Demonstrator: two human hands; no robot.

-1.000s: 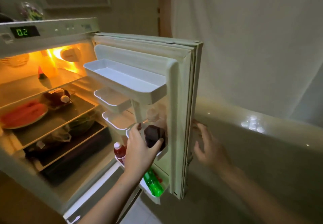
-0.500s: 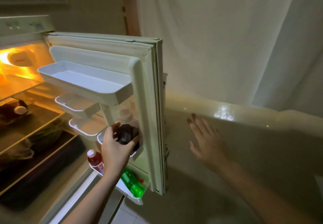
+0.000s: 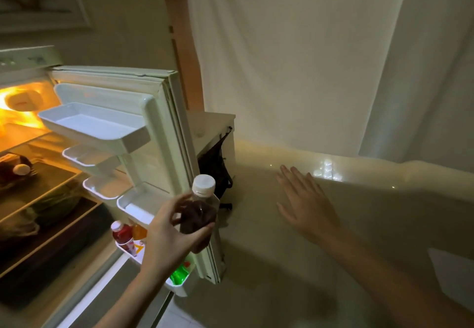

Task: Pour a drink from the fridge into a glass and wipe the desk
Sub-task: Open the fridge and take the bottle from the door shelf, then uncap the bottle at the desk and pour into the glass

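Lifting clear of the door shelf [image 3: 138, 207] where it sat half a second earlier, bottle [image 3: 198, 213] of dark drink now held up in front of the door edge, gripped by left hand [image 3: 169, 238], fingers curled round its body; fetching step likely done, pouring next, no glass in sight. Right hand [image 3: 305, 204] spread flat, fingers apart, off the door. Lower shelves held a red bottle [image 3: 121, 234], something orange, and a green bottle [image 3: 179, 275]; top tray [image 3: 123, 138] bare.

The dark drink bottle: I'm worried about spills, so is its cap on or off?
On. The white cap sits on the neck of the dark drink bottle, which the left hand holds roughly upright.
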